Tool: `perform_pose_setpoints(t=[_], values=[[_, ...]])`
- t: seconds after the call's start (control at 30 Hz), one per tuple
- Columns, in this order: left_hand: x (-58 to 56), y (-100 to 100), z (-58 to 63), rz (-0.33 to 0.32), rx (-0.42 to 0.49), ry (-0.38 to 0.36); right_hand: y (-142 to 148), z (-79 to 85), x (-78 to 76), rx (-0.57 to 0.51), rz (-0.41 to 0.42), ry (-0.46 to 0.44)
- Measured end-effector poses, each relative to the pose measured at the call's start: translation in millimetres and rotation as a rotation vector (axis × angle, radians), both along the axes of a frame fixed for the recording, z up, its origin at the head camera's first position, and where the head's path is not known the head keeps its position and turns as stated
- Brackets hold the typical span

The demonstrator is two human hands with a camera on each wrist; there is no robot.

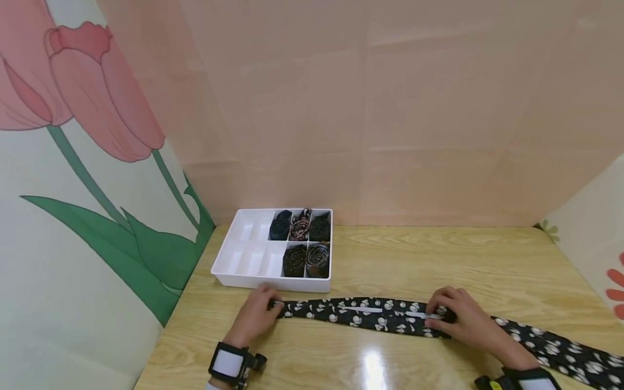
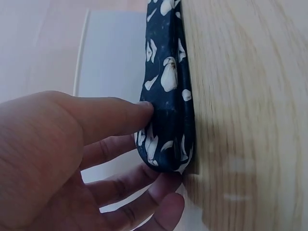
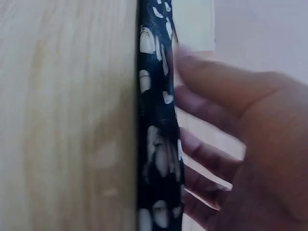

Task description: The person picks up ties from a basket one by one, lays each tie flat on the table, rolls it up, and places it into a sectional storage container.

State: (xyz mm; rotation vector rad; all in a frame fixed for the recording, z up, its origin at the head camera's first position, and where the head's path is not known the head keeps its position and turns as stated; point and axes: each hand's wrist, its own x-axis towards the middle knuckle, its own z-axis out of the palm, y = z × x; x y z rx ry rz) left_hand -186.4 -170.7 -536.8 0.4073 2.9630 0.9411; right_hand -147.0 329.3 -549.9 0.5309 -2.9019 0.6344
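Note:
A black necktie with a white print lies lengthwise across the table, and white strips show along its middle. Its left end is doubled over into a rounded fold. My left hand pinches that end, the thumb on one face and the fingers around the fold. Farther right, my right hand grips the necktie across its width, thumb at the near edge and fingers at the far edge. In the right wrist view the right thumb is beside the fabric. Past this hand the necktie continues to the lower right, out of view.
A white divided box stands just behind the left hand. Several rolled dark neckties sit in its right-hand compartments. The wooden table meets a pinkish backdrop at the back. A tulip-printed panel borders the left side.

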Motion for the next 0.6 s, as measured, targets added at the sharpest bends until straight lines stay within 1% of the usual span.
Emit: perform_pose_setpoints(t=[0.07, 0.13, 0.27, 0.33, 0.47, 0.6], values=[[-0.2, -0.3, 0.1, 0.012, -0.001, 0.000, -1.3, 0.1, 0.1, 0.020, 0.023, 0.007], [-1.0, -0.6, 0.2, 0.029, 0.010, -0.011, -1.6, -0.4, -0.7, 0.034, 0.021, 0.008], [-3.4, -0.9, 0.8, 0.046, 0.057, -0.042, -0.3, -2.8, -3.0, 0.025, -0.012, -0.024], [-4.2, -1.1, 0.6, 0.049, 0.066, -0.048, 0.4, -4.5, -3.6, 0.019, -0.021, -0.027], [-3.7, -1.9, -0.2, 0.096, 0.047, -0.069, -0.4, -6.0, -3.9, 0.031, -0.033, -0.012], [-1.2, -3.0, -0.7, 0.140, 0.013, -0.081, -8.1, -2.5, -5.1, 0.044, -0.044, 0.011]])
